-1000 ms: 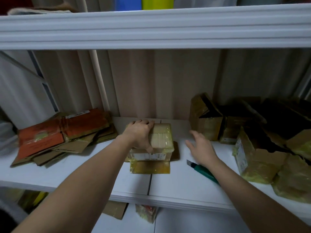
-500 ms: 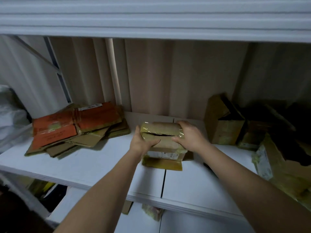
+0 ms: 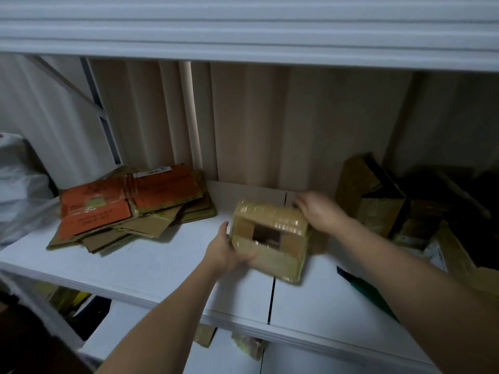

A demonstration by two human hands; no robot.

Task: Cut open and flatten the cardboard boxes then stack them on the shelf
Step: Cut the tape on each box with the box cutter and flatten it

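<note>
A: What is being held, and where?

B: A small cardboard box (image 3: 270,238), glossy with yellowish tape and with a rectangular gap open between its flaps, is held over the middle of the white shelf (image 3: 135,268). Its lower left corner is gripped by the left hand (image 3: 225,252), fingers curled beneath. Its top right edge is covered by the right hand (image 3: 318,214); through blur, the curl of those fingers cannot be told.

A: Can any writing be read?

B: None. Dark print on the orange flattened cardboard stack (image 3: 129,209) at left is illegible. Rumpled unflattened boxes (image 3: 372,201) are seen at right, and a green-handled cutter (image 3: 364,287) beneath the right forearm.
</note>
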